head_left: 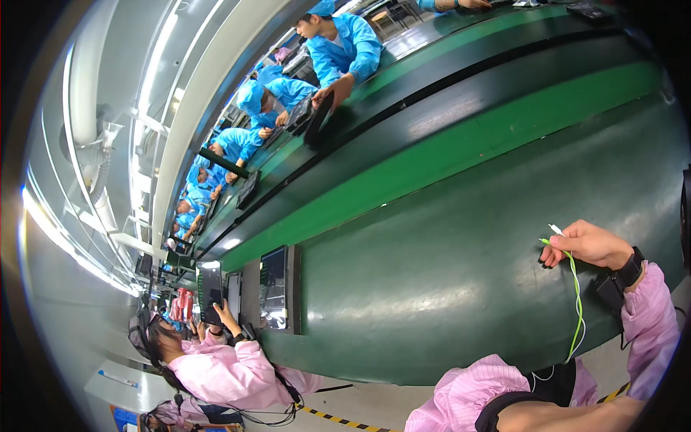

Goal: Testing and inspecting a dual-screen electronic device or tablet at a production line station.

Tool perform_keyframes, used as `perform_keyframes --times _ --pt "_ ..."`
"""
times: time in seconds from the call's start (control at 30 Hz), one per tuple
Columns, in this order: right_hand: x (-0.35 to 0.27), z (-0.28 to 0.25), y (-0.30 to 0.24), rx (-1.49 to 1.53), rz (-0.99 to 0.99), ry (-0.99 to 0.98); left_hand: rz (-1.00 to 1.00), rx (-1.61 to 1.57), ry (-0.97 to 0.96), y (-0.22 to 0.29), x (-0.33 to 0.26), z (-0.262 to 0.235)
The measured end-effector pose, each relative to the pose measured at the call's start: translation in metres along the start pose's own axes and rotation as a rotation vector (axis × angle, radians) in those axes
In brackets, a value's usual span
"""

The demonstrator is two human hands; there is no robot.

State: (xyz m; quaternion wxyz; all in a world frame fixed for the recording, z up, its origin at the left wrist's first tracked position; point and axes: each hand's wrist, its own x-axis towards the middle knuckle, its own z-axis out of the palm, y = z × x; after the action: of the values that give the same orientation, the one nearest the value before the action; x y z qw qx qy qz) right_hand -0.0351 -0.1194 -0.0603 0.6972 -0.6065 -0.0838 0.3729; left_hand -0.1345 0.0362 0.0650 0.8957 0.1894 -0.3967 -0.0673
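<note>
At the right of the bench my right hand (592, 245) is closed on a green-and-white twisted cable (578, 309), pinching it near its two ends. A white plug end (556, 229) and a green plug end (545, 242) stick out past the fingers. From the hand the cable hangs down over the near bench edge, where a white loop shows by my lap. A black band and a small dark box (610, 290) sit at my right wrist. My left forearm (565, 416), with a pink sleeve and black band, crosses the lower edge; its hand is out of view.
The dark green bench top (432, 288) spreads before me, with a conveyor line (461, 93) beyond it. A flat dark screen device (273, 288) lies at its left end. Beside that, a co-worker in pink (223, 371) holds up a dark tablet (210, 290). Several people in blue work across the line.
</note>
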Motion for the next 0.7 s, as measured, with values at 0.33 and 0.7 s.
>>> perform_keyframes --times 0.33,0.7 --pt "0.003 0.003 -0.005 -0.031 -0.005 -0.012 -0.033 -0.132 0.043 -0.012 -0.001 0.004" --pt "0.003 0.000 0.000 -0.017 0.004 0.002 -0.079 -0.182 0.069 -0.014 0.001 0.001"
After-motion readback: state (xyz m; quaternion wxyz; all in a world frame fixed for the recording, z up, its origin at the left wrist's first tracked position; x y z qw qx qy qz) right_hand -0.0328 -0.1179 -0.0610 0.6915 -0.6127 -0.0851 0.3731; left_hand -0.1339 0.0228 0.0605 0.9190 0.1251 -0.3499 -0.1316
